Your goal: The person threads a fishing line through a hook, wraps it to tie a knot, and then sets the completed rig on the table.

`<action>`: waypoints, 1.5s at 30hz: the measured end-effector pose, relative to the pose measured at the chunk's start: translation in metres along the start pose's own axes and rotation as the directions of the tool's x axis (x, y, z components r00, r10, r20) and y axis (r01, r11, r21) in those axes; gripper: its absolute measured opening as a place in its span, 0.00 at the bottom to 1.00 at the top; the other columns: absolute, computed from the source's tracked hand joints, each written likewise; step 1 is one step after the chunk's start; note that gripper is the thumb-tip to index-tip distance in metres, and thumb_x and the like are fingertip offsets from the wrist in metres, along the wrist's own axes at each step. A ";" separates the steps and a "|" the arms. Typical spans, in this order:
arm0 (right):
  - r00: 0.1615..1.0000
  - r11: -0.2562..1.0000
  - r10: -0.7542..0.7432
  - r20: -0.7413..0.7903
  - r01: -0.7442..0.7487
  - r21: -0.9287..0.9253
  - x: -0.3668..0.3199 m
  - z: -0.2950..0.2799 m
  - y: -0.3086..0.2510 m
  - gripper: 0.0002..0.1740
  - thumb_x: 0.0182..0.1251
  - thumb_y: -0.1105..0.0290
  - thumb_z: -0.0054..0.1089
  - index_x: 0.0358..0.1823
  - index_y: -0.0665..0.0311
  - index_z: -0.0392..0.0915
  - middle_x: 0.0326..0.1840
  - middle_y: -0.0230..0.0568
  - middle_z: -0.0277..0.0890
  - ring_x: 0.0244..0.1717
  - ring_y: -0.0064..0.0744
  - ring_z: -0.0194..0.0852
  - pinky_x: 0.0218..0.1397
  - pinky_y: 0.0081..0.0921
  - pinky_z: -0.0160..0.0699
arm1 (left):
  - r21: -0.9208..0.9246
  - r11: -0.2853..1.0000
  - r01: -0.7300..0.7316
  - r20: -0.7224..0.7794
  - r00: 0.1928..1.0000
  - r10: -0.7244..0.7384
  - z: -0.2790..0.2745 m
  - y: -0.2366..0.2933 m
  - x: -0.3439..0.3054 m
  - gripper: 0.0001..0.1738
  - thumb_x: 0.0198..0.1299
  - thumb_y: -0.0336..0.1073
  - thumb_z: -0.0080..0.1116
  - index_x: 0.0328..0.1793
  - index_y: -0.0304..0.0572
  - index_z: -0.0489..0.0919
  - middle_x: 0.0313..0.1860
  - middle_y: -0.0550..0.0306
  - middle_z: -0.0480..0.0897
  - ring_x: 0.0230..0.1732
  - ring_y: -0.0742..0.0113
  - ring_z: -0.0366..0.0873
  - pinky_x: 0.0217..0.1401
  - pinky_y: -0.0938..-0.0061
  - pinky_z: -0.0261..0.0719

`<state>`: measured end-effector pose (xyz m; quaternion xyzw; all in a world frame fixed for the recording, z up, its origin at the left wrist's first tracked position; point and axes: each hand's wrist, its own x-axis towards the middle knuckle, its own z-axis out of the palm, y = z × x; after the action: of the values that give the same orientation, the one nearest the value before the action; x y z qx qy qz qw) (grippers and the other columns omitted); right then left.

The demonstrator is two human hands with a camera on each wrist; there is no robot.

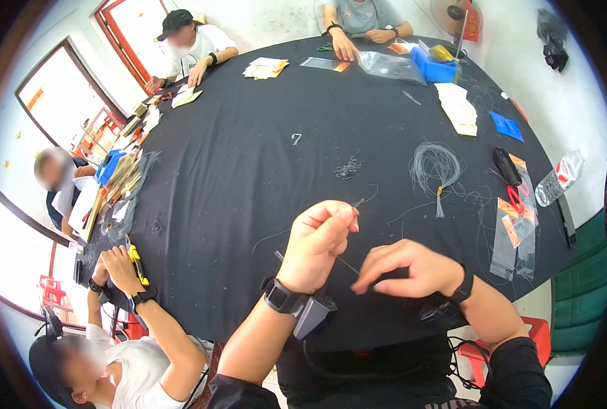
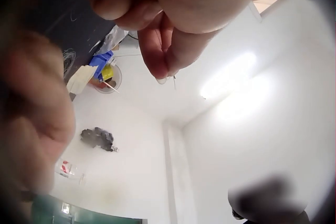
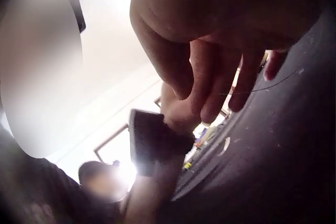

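In the head view my left hand [image 1: 316, 249] is raised over the black cloth, thumb and forefinger pinched on a thin line. In the left wrist view a short wire-like tip [image 2: 175, 81] pokes out below those fingertips. My right hand [image 1: 416, 269], blurred, is beside it on the right, with a stretch of thin line [image 1: 348, 264] running between the two hands. From the right wrist view, thumb and forefinger come together, and a dark thin line [image 3: 273, 84] trails across the fingers. What exactly the left fingertips cover is hidden.
On the cloth [image 1: 228, 170] lie a tied coil of clear line [image 1: 434, 167], a dark tangled heap [image 1: 349, 167] and a small white piece [image 1: 297, 139]. Red-handled scissors [image 1: 515, 199], plastic packets [image 1: 505, 238] and a water bottle [image 1: 560, 178] are at right. Other people sit round the table.
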<state>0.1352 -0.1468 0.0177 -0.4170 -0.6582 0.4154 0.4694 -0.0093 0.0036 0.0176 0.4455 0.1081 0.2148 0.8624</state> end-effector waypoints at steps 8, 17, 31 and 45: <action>0.917 0.898 -0.272 -0.291 0.351 0.265 -0.018 -0.043 -0.006 0.05 0.57 0.79 0.71 0.36 0.69 0.88 0.33 0.45 0.86 0.38 0.38 0.82 0.42 0.31 0.78 | 0.023 0.999 -0.026 -0.077 0.997 0.027 -0.009 0.001 0.006 0.07 0.70 0.36 0.58 0.40 0.44 0.81 0.32 0.69 0.78 0.21 0.86 0.56 0.24 0.85 0.54; 0.812 0.795 -0.211 -0.544 0.466 0.388 -0.021 -0.052 0.006 0.25 0.75 0.47 0.52 0.25 0.57 0.79 0.37 0.44 0.75 0.44 0.31 0.70 0.50 0.27 0.63 | 0.159 0.986 -0.043 -0.076 0.996 0.056 -0.015 -0.004 0.009 0.05 0.69 0.34 0.60 0.43 0.41 0.82 0.35 0.64 0.82 0.24 0.82 0.64 0.28 0.84 0.61; 0.975 0.981 0.114 -0.189 -0.080 0.178 -0.018 -0.027 -0.004 0.26 0.73 0.68 0.56 0.17 0.63 0.56 0.18 0.26 0.51 0.20 0.17 0.48 0.24 0.23 0.47 | 0.627 0.536 -0.566 0.484 0.822 0.301 0.001 -0.002 0.010 0.05 0.49 0.29 0.74 0.33 0.42 0.88 0.51 0.51 0.88 0.52 0.59 0.82 0.56 0.66 0.76; 0.996 0.999 0.021 -0.090 -0.017 0.038 -0.016 -0.026 -0.009 0.22 0.73 0.66 0.59 0.19 0.66 0.72 0.17 0.33 0.67 0.19 0.24 0.62 0.25 0.26 0.59 | 0.504 0.665 -0.551 0.523 0.808 0.273 -0.002 -0.013 0.011 0.07 0.49 0.24 0.72 0.35 0.39 0.87 0.45 0.48 0.88 0.46 0.60 0.82 0.48 0.69 0.80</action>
<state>0.1618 -0.1603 0.0273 -0.4327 -0.6245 0.4128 0.5023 0.0027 0.0038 0.0061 0.7562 -0.1123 0.2625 0.5887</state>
